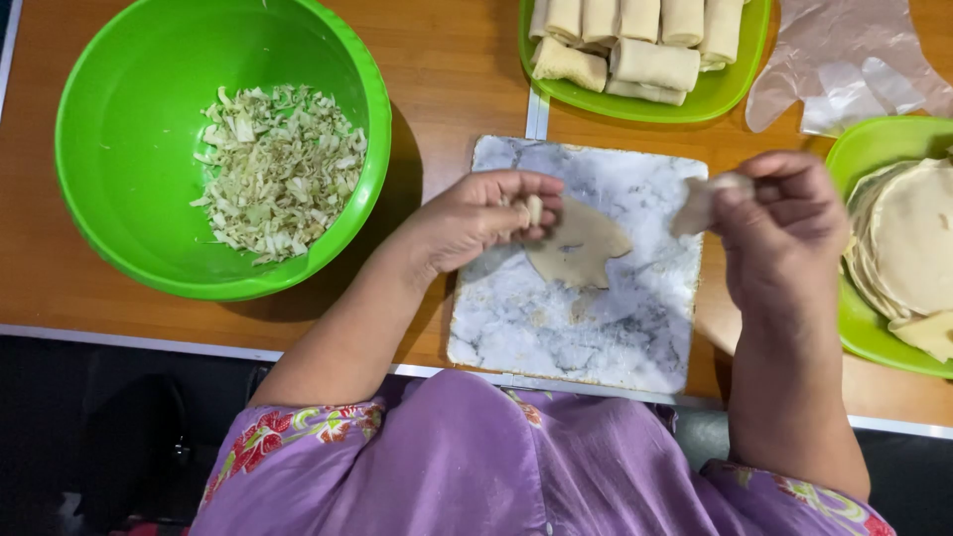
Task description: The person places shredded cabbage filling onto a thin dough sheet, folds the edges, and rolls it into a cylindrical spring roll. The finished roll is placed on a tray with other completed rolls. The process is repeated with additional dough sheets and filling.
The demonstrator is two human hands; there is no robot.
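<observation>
Head view: at mid-frame the left hand (476, 218) pinches one edge of a thin wrapper (576, 246), fingers pressed together on it. The right hand (784, 223), right of centre, pinches the wrapper's other end, lifted off the marble board (556, 328) beneath. A big green bowl (99, 149) of shredded cabbage (283, 169) sits upper left. Rolls (635, 45) fill a green plate (730, 94) at top; stacked wrappers (908, 248) lie at right, a plastic glove (844, 60) above them.

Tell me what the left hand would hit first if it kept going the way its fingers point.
The left hand points right across the marble board; it would probably meet the right hand, though heights are unclear.
</observation>
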